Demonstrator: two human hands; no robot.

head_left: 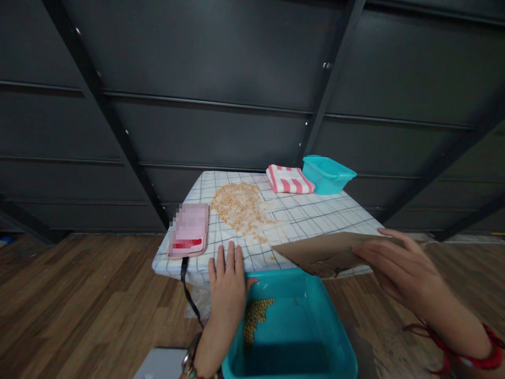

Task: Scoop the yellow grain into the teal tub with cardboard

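My left hand point(229, 287) lies flat on the front edge of the checked cloth, fingers stretched out, the thumb by the rim of a teal plastic basin point(303, 316). A piece of brown cardboard point(327, 251) is gripped in my right hand point(398, 263); it slants over the table edge above the basin's far rim. Inside the basin, yellowish-green beans point(255, 318) gather along the left side, with a stray one near the middle. On the cloth lies a spread pile of yellow beans mixed with fine white grains point(239, 205), thinning out towards the cardboard.
The table wears a white checked cloth point(315, 213). A phone in a pink case point(191, 229) lies at its left, a black strap point(188, 289) hanging down. A folded pink-and-white towel point(290, 180) and a smaller turquoise basin point(327, 176) stand at the back right, before a dark panelled wall point(221, 131).
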